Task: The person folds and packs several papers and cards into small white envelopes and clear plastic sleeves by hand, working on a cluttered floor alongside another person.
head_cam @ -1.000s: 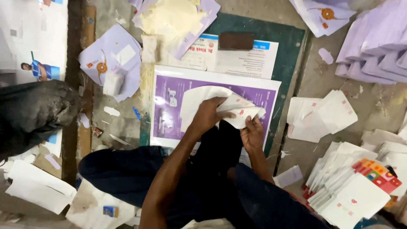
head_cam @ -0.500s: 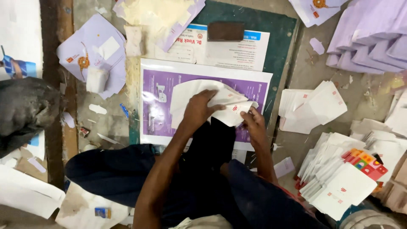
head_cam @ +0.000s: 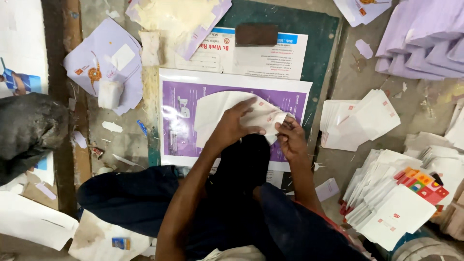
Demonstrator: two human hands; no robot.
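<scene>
A white paper envelope blank (head_cam: 215,113) lies on a purple printed sheet (head_cam: 181,96) in front of me. My left hand (head_cam: 234,126) presses flat on the blank's middle, fingers spread toward the right. My right hand (head_cam: 290,137) pinches the blank's right flap at its folded edge. Both hands touch the same piece of paper. My dark-clothed legs fill the bottom of the view.
A green board (head_cam: 321,53) lies under the sheets, with a dark brown block (head_cam: 256,35) at its top. White envelopes are stacked at right (head_cam: 360,118) and lower right (head_cam: 401,212). Lilac envelopes (head_cam: 425,43) pile at top right. A dark bundle (head_cam: 29,130) sits at left.
The view has shifted slightly. My hands stay on the white blank, and the right hand has folded its flap further in toward the left hand.
</scene>
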